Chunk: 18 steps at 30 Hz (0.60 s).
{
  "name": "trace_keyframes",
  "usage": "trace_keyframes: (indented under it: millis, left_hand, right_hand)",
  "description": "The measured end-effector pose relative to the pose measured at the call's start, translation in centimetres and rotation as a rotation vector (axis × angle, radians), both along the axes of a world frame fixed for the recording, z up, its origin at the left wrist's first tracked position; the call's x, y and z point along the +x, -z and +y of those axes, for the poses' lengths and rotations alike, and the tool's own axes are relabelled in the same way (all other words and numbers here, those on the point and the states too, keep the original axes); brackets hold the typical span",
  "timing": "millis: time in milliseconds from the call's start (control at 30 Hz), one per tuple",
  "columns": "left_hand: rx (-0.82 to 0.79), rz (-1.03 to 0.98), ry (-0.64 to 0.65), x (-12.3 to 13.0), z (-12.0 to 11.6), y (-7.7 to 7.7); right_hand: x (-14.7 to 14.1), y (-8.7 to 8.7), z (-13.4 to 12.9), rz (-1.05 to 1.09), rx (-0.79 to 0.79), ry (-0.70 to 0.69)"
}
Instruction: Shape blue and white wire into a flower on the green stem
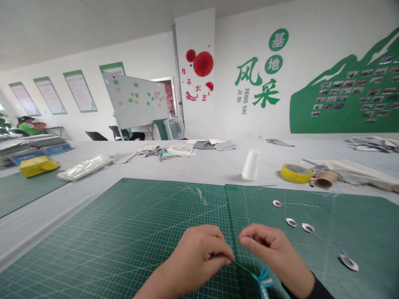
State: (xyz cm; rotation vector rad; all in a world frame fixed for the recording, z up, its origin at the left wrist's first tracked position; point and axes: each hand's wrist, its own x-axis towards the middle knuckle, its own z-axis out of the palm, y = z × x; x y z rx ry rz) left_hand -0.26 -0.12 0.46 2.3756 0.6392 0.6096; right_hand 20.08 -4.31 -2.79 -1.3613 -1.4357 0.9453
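Between the thumb and fingertips of my left hand (pixel 207 255) is the end of a thin green stem (pixel 243 267). It slants down to the right to a small blue ribbon-like piece (pixel 263 282) with pale marks, spread in several loops like a bow. My right hand (pixel 274 253) hovers just above and beside the blue piece, thumb and forefinger pressed together. Whatever they hold, if anything, is too small to see. Both hands are over the seam between two green cutting mats (pixel 149 232).
White oval rings on thin strands, one ring here (pixel 349 262), lie on the right mat. Behind stand a white thread cone (pixel 250 165), yellow tape roll (pixel 296 173) and cardboard tube (pixel 327 179). Fabric pieces (pixel 181 149) lie farther back. A yellow box (pixel 38 166) sits left.
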Motion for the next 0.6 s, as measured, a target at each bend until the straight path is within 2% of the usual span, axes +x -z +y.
trace_keyframes:
  millis: [133,267,600]
  left_hand:
    - [-0.152,-0.096,0.015,0.0,-0.1,-0.4]
    - [-0.249,-0.177,-0.019,0.1,0.0,-0.5]
    - [-0.351,-0.333,-0.272,0.1,1.1,0.4]
  right_hand:
    - [0.5,0.8,0.5,0.189,-0.144,-0.082]
    - [-0.1,1.6,0.8,0.326,-0.214,-0.111]
    - [-1.9,1.8,0.2,0.487,-0.353,-0.125]
